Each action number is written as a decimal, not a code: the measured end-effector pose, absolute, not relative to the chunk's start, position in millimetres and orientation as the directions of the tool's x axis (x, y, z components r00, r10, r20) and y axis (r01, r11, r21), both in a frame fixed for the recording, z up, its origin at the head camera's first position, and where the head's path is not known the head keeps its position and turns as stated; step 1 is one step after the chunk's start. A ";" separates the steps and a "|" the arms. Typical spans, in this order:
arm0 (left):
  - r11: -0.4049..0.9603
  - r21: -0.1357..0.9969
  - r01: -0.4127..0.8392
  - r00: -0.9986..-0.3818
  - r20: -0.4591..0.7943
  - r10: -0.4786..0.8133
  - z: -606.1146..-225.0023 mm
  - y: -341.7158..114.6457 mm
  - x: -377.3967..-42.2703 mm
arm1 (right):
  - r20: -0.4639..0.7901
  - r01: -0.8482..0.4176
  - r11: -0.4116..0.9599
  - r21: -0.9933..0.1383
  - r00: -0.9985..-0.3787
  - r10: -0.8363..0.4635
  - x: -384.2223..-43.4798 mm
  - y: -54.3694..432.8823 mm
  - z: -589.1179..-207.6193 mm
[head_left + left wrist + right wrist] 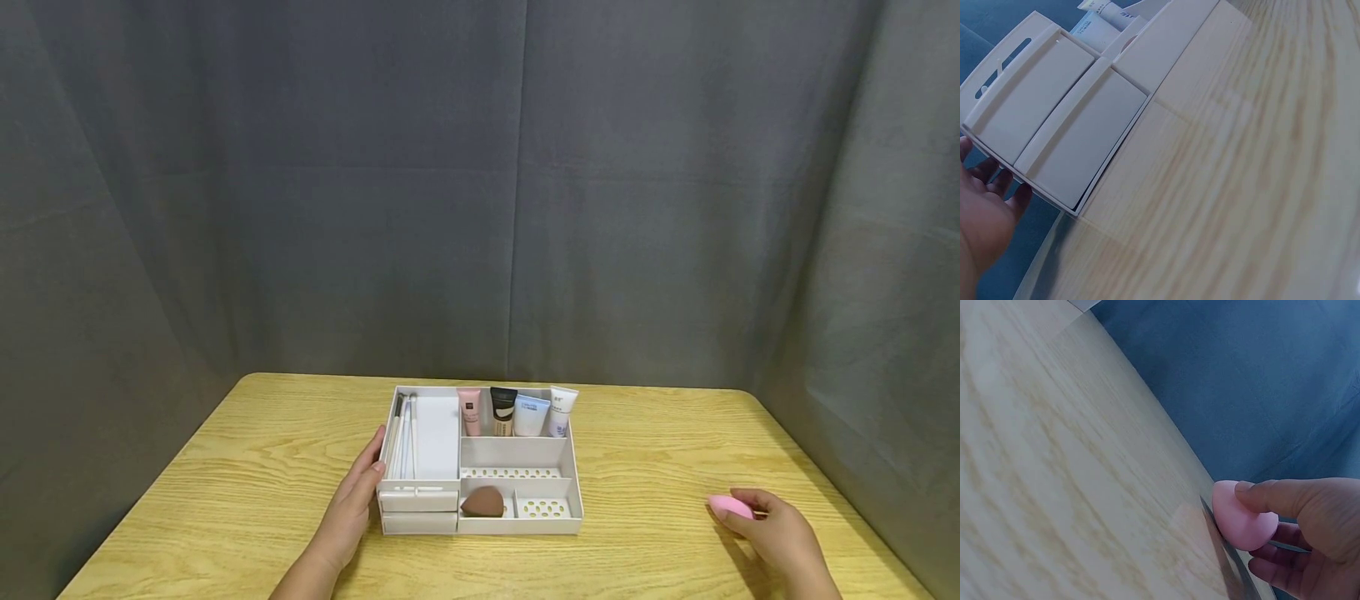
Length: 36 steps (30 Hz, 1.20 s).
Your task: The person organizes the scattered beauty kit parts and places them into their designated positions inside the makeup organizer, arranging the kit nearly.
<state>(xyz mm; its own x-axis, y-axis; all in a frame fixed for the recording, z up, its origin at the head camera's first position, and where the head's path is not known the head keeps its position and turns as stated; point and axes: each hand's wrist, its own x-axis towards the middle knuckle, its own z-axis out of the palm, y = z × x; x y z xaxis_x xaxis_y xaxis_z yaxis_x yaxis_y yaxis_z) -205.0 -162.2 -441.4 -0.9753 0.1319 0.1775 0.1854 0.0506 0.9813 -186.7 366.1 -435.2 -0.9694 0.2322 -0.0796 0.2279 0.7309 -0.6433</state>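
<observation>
In the head view my right hand (pixel 783 533) pinches a pink makeup sponge (pixel 729 506) between thumb and fingers, low over the right part of the table. The right wrist view shows the thumb on the face of the pink sponge (pixel 1244 519). My left hand (pixel 348 504) rests against the left side of a white cosmetics organizer (pixel 517 527), its fingers along the wall. In the left wrist view the fingertips touch the side beside two drawers (pixel 1082 128). A brown makeup sponge (pixel 483 502) lies in a front compartment of the organizer.
Several tubes stand in the back compartment, among them a pink tube (pixel 470 412) and a black-capped tube (pixel 503 411). Slim makeup brushes (pixel 405 437) lie in the left section. Grey curtains (pixel 375 208) hang behind and beside the wooden table (pixel 645 458).
</observation>
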 end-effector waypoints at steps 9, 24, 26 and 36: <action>0.052 0.984 0.170 -0.978 0.162 0.133 -442.1 -163.5 -206.8 | -0.026 0.177 0.767 -0.617 -0.978 0.205 -193.6 359.1 -430.5; 0.058 0.987 0.151 -0.982 0.142 0.123 -441.4 -162.9 -206.8 | -0.006 0.117 0.634 -0.764 -0.985 0.174 -196.1 322.4 -414.2; 0.059 0.987 0.150 -0.982 0.142 0.123 -441.2 -162.6 -206.6 | 0.009 0.103 0.629 -0.771 -0.985 0.171 -196.6 318.5 -413.7; 0.077 0.986 0.147 -0.983 0.137 0.123 -441.2 -163.1 -206.0 | 0.067 0.031 0.653 -0.757 -0.990 0.125 -199.3 294.5 -405.0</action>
<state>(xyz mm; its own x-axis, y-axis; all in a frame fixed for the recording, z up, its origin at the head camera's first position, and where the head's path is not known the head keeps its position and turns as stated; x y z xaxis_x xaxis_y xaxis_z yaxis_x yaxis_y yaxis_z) -206.0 -163.1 -441.2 -0.9830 0.1226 0.1367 0.1467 0.0771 0.9862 -199.3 294.5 -405.0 -0.9899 0.1245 0.0672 0.0307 0.6528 -0.7569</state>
